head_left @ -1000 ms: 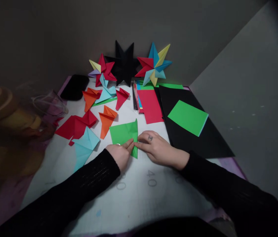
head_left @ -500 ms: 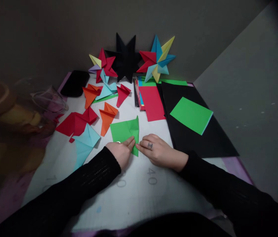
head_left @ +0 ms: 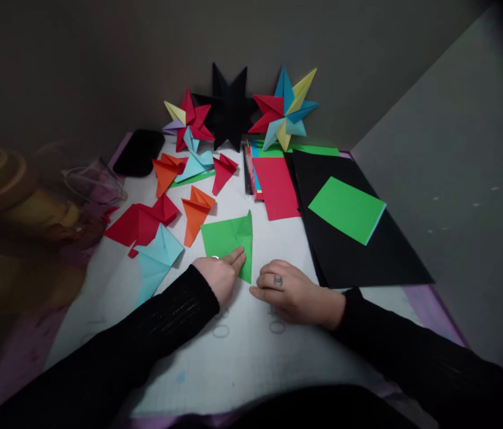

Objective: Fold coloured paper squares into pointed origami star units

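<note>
A folded green paper (head_left: pixel 224 235) lies on the white mat (head_left: pixel 197 369), one small corner standing up at its top right. My left hand (head_left: pixel 222 274) presses on its lower part with two fingers stretched out, holding it against the mat. Just right of the paper's lower corner, my right hand (head_left: pixel 284 292) rests on the mat with its fingers curled together, apart from the paper. Nothing shows between its fingers. An orange folded piece (head_left: pixel 196 213) and a light blue folded piece (head_left: pixel 159 256) lie left of the green paper.
Red folded paper (head_left: pixel 137 223) lies at left. Three paper stars, one black (head_left: pixel 230 107), lean at the back wall. A phone (head_left: pixel 138 153) lies back left. At right, black sheets (head_left: pixel 394 256) carry a green sheet (head_left: pixel 344 208); a red sheet (head_left: pixel 277 187) lies beside. A person is at far left.
My right hand has moved off the green paper's right edge, back toward me and slightly right. My left hand stays on the paper. The view has shifted slightly.
</note>
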`<state>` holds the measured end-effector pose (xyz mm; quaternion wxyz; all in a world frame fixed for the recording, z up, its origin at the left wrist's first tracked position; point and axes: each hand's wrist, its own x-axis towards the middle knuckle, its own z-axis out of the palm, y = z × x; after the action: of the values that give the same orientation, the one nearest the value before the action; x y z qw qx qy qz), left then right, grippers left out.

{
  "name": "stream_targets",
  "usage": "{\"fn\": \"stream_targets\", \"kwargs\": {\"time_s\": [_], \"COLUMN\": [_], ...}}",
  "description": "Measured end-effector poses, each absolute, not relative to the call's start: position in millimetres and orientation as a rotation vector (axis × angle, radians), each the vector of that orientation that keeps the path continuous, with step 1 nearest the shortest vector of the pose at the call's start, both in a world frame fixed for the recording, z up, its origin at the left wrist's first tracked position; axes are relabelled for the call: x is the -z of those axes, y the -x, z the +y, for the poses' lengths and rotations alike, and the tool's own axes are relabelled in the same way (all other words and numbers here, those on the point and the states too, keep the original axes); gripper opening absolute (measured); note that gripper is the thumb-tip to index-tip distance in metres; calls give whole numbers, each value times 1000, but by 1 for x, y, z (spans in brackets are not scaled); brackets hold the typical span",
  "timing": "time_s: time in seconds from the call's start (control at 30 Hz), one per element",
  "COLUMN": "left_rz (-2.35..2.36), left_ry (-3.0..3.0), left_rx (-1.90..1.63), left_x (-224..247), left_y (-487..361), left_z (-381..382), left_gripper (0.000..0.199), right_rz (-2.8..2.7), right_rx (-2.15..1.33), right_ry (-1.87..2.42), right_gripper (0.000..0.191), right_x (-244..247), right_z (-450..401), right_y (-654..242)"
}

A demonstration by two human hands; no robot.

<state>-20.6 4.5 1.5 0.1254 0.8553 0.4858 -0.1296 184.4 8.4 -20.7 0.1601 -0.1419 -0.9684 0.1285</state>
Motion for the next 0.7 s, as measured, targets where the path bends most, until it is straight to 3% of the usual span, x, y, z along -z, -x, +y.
{"fn": "stream_targets", "kwargs": {"time_s": [0.27, 0.53, 0.7], "left_rz": [1429, 1426, 1467], "left_ry": [-2530, -2547, -2536], "left_rx": [358, 385, 389], "left_x": [-1, 0, 6], "left_y": [21, 21, 19], "left_z": [4, 4, 2], "left_gripper": [52, 56, 54], "right_rz": [-2664, -2940, -3077], "right_rx": [-267, -83, -65], "right_ry": [800, 1189, 1295], "right_gripper": [40, 27, 29], "right_x": [31, 6, -5], "right_z": [3, 16, 31], "right_y": [-179, -158, -145]}}
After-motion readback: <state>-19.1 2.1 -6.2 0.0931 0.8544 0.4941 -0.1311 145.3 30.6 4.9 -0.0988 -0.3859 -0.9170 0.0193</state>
